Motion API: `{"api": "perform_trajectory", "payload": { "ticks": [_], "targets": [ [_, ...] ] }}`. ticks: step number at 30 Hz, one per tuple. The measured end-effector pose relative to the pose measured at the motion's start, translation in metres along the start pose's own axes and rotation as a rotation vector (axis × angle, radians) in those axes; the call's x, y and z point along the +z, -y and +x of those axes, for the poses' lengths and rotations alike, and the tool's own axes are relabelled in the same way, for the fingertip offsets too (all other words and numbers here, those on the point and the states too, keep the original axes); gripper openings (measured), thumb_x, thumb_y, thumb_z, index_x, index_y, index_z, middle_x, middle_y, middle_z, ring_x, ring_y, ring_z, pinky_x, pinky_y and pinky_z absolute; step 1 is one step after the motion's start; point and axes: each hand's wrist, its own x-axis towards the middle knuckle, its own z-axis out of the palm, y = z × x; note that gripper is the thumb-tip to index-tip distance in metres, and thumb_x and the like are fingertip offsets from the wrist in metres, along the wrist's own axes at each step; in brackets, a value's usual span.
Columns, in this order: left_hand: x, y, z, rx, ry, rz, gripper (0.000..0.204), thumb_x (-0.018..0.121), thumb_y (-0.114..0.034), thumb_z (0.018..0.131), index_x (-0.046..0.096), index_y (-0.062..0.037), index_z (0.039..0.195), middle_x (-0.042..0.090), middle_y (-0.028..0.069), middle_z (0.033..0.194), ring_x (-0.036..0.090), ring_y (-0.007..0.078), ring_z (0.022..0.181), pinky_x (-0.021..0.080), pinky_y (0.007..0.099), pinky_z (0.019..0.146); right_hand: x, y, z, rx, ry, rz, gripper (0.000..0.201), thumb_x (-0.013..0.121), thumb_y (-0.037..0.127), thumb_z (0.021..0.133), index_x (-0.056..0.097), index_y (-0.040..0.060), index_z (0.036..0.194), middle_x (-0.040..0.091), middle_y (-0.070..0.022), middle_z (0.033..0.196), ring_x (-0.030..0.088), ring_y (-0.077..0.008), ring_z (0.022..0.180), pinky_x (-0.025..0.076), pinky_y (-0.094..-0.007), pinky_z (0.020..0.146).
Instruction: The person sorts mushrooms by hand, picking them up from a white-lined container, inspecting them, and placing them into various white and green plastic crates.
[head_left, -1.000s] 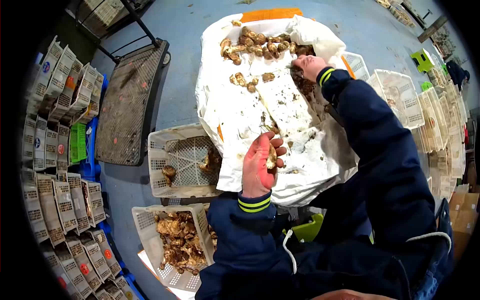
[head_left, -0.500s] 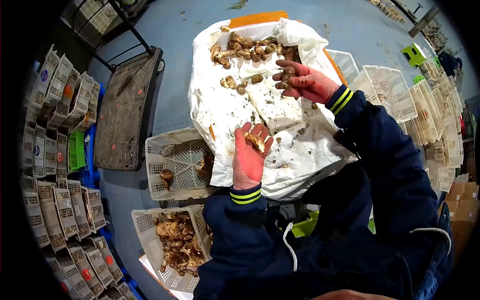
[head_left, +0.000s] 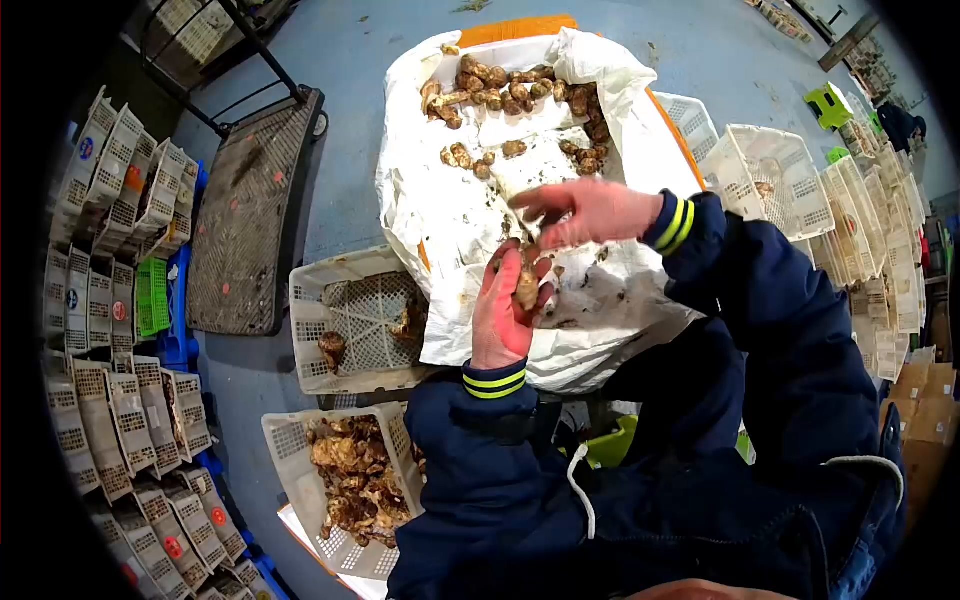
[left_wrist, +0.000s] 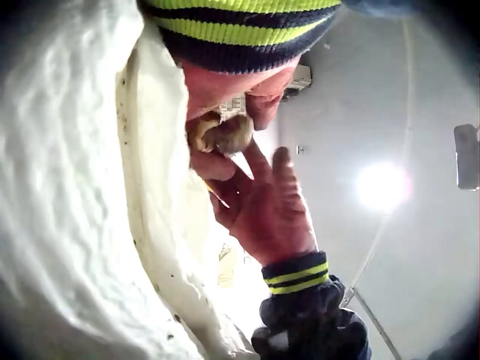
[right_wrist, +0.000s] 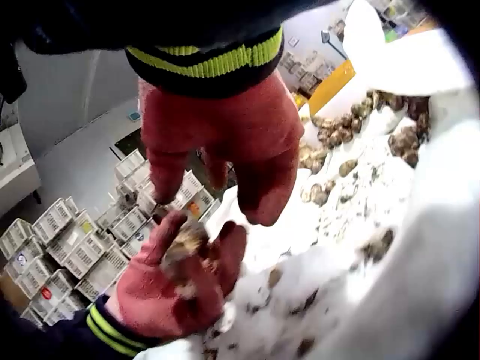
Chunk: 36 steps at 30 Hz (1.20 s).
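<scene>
My left hand [head_left: 500, 322] in a red glove is palm up over the white sheet [head_left: 450, 215], fingers curled round a brown mushroom [head_left: 527, 288]. The right wrist view shows that mushroom [right_wrist: 184, 244] lying in the cupped left hand [right_wrist: 169, 289]. My right hand [head_left: 588, 212], also gloved red, hovers just above and beyond it, with fingers [right_wrist: 262, 195] hanging straight down and nothing in them. In the left wrist view the right hand [left_wrist: 266, 214] reaches up to the mushroom [left_wrist: 225, 135]. A pile of mushrooms [head_left: 510, 90] lies at the sheet's far end.
A white basket [head_left: 310, 330] with a few mushrooms stands left of my left hand. A fuller basket [head_left: 290, 455] stands nearer me. Stacks of empty baskets line the left [head_left: 110, 300] and right [head_left: 880, 250] sides. A dark mesh cart [head_left: 255, 200] stands on the blue floor.
My right hand came back from the far mushroom pile to just above my left hand, and the mushroom it held half a second ago is gone from it. The left hand stayed put.
</scene>
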Motion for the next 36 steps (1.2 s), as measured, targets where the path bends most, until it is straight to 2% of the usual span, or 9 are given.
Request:
{"api": "perform_trajectory", "payload": {
  "ticks": [3,5,10,19,22,23,27,29,36],
  "targets": [
    [-0.003,0.000,0.002,-0.061,-0.106,-0.041,0.025,0.054,-0.027,0.087,0.052,-0.0138,0.107,0.058,0.0023,0.098,0.057,0.0117,0.082,0.048,0.0225,0.054,-0.051,-0.058,0.036,0.191,-0.266,-0.714,0.034,0.057,0.023,0.075,0.058,0.0144,0.108,0.063,-0.0077,0.097,0.060,-0.0235,0.090,0.046,-0.0313,0.080],
    [-0.005,0.000,0.003,-0.033,-0.124,-0.101,0.025,0.051,-0.029,0.088,0.052,-0.0133,0.108,0.058,0.0023,0.101,0.057,0.0129,0.086,0.050,0.0226,0.059,-0.066,-0.078,0.043,0.417,0.071,-1.069,0.038,0.051,0.009,0.073,0.056,0.0116,0.110,0.057,-0.0150,0.108,0.054,-0.0289,0.099,0.042,-0.0340,0.085],
    [-0.004,-0.004,0.005,0.029,-0.041,-0.229,0.034,0.041,-0.039,0.091,0.049,-0.0140,0.113,0.058,0.0023,0.103,0.055,0.0136,0.094,0.049,0.0222,0.071,-0.063,-0.114,0.037,0.315,0.065,-1.104,0.038,0.051,0.010,0.076,0.050,0.0081,0.114,0.051,-0.0168,0.113,0.055,-0.0281,0.098,0.042,-0.0330,0.085],
    [-0.002,-0.004,0.007,0.001,-0.072,-0.170,0.040,0.042,-0.047,0.088,0.053,-0.0133,0.107,0.059,0.0004,0.084,0.057,0.0116,0.072,0.050,0.0217,0.054,-0.039,-0.055,0.017,0.261,-0.047,0.245,0.032,0.054,0.019,0.084,0.052,0.0082,0.114,0.058,0.0000,0.082,0.052,-0.0078,0.065,0.045,-0.0230,0.057],
    [-0.004,-0.003,0.007,0.069,-0.045,-0.125,0.036,0.047,-0.043,0.087,0.053,-0.0124,0.105,0.056,-0.0005,0.080,0.055,0.0099,0.068,0.048,0.0211,0.052,-0.025,-0.008,0.008,0.380,-0.055,-0.232,0.041,0.055,0.018,0.083,0.046,0.0031,0.120,0.060,-0.0067,0.099,0.056,-0.0113,0.078,0.047,-0.0235,0.070],
    [-0.003,-0.002,0.006,0.070,-0.050,-0.123,0.036,0.047,-0.043,0.087,0.053,-0.0124,0.105,0.056,-0.0005,0.080,0.055,0.0099,0.068,0.048,0.0211,0.052,-0.015,-0.045,0.010,0.002,-0.211,-0.512,0.040,0.054,0.018,0.084,0.046,0.0047,0.120,0.059,-0.0103,0.104,0.057,-0.0131,0.081,0.048,-0.0255,0.074],
    [-0.002,-0.001,0.004,0.354,-0.117,0.109,0.031,0.053,-0.028,0.088,0.048,-0.0070,0.110,0.054,0.0042,0.093,0.055,0.0121,0.076,0.048,0.0221,0.062,0.017,0.018,-0.007,0.316,-0.116,0.121,0.042,0.055,0.016,0.083,0.045,0.0064,0.123,0.062,-0.0087,0.097,0.056,-0.0123,0.090,0.045,-0.0259,0.079],
    [0.006,0.003,0.005,0.446,-0.012,0.028,0.030,0.051,-0.024,0.089,0.046,-0.0054,0.112,0.054,0.0065,0.098,0.056,0.0164,0.082,0.048,0.0249,0.070,0.055,0.008,-0.010,0.046,-0.214,0.191,0.043,0.058,0.020,0.079,0.049,0.0083,0.120,0.063,-0.0089,0.090,0.058,-0.0152,0.085,0.045,-0.0264,0.079],
    [-0.002,0.006,0.004,0.252,0.176,-0.266,0.045,0.037,-0.038,0.092,0.043,-0.0018,0.117,0.052,0.0116,0.111,0.050,0.0221,0.102,0.043,0.0317,0.086,0.050,-0.009,-0.007,0.121,-0.084,0.844,0.043,0.054,0.006,0.082,0.043,0.0032,0.124,0.059,-0.0065,0.095,0.056,-0.0107,0.081,0.046,-0.0224,0.071]
  ]
}}
